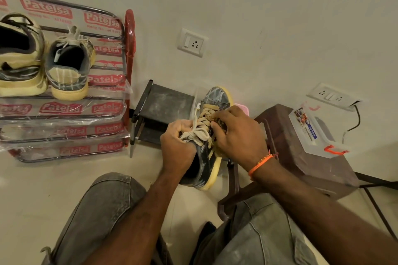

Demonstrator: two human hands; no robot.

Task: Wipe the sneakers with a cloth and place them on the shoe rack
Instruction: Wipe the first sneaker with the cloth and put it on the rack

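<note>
We count three sneakers. Two stand side by side, heels toward us, on the top shelf of the shoe rack (120, 101): a cream sneaker (19, 58) at the left edge and a grey sneaker (69, 66) just beside it. The third, a dark sneaker (217, 101) with a yellowish sole and tan laces (198, 131), is held in the air between our two hands, toe pointing away.

Our left hand (178, 146) is clenched around the sneaker's collar, fingers curled in among the laces. Our right hand (239, 133) has its fingers bent over the upper by the eyelets, pressing a patterned cloth (221, 123), mostly hidden, against the shoe. An orange thread band (259, 162) circles the right wrist.

Behind the held sneaker stands a small dark rack (163, 103). To the right, a clear storage box (312, 133) with an orange clasp rests on a brown stool (286, 135). Two wall sockets (192, 42) (330, 95) are set in the wall; a black cable (355, 122) hangs from the right one.
</note>
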